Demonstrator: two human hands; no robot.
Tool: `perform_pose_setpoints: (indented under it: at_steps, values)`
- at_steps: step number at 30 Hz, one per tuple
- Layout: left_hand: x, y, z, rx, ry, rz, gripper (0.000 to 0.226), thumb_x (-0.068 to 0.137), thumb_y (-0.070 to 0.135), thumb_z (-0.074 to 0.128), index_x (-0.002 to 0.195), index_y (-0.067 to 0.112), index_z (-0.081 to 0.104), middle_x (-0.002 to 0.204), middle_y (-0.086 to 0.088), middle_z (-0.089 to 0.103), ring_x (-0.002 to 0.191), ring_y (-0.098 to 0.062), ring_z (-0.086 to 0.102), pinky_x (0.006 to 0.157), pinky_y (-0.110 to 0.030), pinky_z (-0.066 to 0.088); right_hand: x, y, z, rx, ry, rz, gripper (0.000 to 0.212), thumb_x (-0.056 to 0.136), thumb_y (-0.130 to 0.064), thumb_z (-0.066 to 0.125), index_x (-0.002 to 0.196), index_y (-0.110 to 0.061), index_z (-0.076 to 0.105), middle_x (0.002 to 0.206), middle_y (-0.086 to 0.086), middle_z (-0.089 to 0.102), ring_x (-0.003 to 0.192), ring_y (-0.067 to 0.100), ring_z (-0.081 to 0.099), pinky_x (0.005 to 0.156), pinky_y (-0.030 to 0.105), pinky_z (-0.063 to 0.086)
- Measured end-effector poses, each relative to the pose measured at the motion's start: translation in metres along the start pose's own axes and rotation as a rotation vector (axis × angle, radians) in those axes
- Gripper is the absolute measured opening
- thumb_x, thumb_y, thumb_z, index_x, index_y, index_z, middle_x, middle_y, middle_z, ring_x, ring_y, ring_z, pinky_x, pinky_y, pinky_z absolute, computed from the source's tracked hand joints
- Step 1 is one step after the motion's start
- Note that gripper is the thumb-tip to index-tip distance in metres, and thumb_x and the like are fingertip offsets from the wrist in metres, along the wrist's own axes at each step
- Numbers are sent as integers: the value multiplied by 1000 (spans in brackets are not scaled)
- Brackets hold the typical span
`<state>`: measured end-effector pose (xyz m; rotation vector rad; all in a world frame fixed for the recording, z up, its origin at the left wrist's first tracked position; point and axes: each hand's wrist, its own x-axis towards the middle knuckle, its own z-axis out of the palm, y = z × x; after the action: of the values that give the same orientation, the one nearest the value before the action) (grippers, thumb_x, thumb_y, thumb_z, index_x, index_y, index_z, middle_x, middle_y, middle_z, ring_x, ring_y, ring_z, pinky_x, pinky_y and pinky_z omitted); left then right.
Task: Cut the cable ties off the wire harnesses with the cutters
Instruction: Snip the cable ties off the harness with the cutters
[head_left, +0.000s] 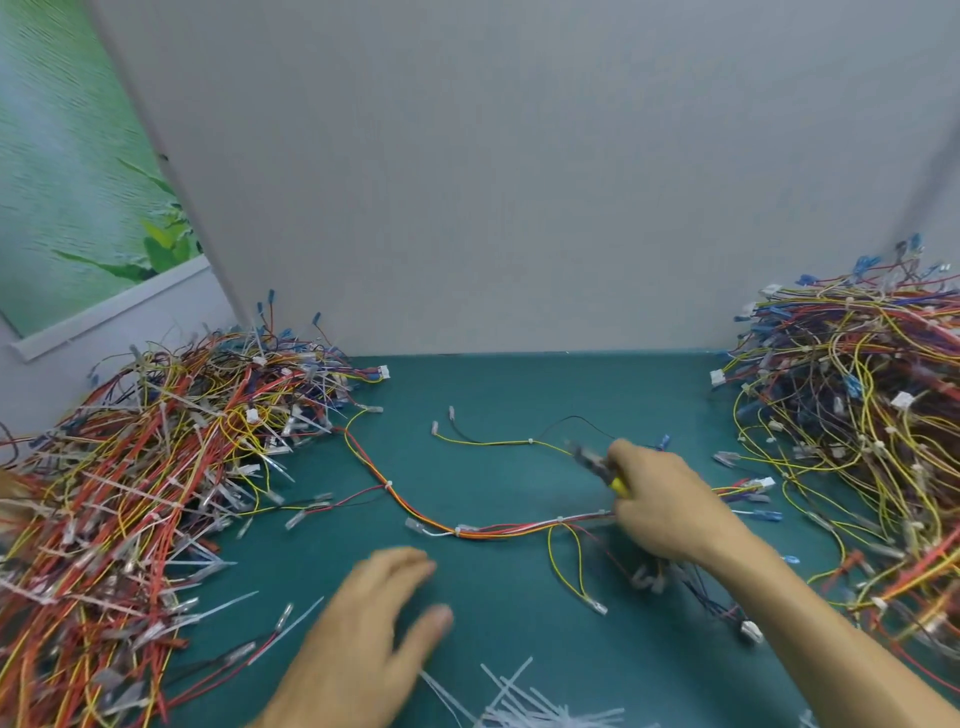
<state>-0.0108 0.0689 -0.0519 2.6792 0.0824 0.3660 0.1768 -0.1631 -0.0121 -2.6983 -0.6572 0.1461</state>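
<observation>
Cutters blurred in right grip

You see it all through one wide-angle camera on your head, facing forward and down over the teal tabletop to the grey wall behind. It sits near: your left hand and right hand fill the lower frame, and the wire heaps run off both sides.
</observation>
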Motion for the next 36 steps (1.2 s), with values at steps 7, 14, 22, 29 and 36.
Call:
perform_pose_setpoints:
  at_steps: [7, 14, 22, 29, 36]
  values:
    - [102, -10, -10, 205, -79, -501, 45, 90, 59, 43, 81, 20, 64, 91, -3, 68, 95, -28, 61, 77, -33, 49, 0, 23, -14, -216, 200, 359, 24, 92, -37, 47, 102, -16, 54, 107, 13, 63, 100, 35, 58, 68, 34, 35]
    - [129, -6, 7, 386, -110, -619, 50, 79, 66, 53, 65, 19, 44, 99, -4, 66, 94, -28, 63, 66, -30, 39, 9, 22, 12, -275, 153, 447, 31, 90, -33, 47, 112, -16, 60, 115, 8, 64, 108, 30, 60, 71, 32, 35]
    - [127, 3, 10, 334, -98, -625, 21, 84, 24, 56, 92, 15, 39, 106, -8, 61, 96, -31, 59, 67, -32, 39, 7, 10, 19, -275, 129, 467, 29, 85, -18, 46, 112, -17, 57, 114, 4, 63, 108, 28, 61, 69, 31, 37]
    - [125, 4, 4, 319, -127, -697, 44, 84, 12, 54, 127, 10, 46, 114, -11, 61, 106, -32, 59, 70, -33, 45, -3, 13, 16, 60, 247, 534, 25, 80, -20, 54, 102, -16, 42, 108, 13, 62, 103, 35, 59, 70, 33, 37]
    - [125, 5, 3, -855, 144, -628, 30, 80, -16, 53, 102, -1, 67, 79, -11, 61, 71, -26, 57, 70, -37, 52, -2, 1, -17, 852, 594, 368, 36, 79, -16, 73, 112, -12, 60, 80, -3, 69, 76, 16, 62, 72, 22, 47]
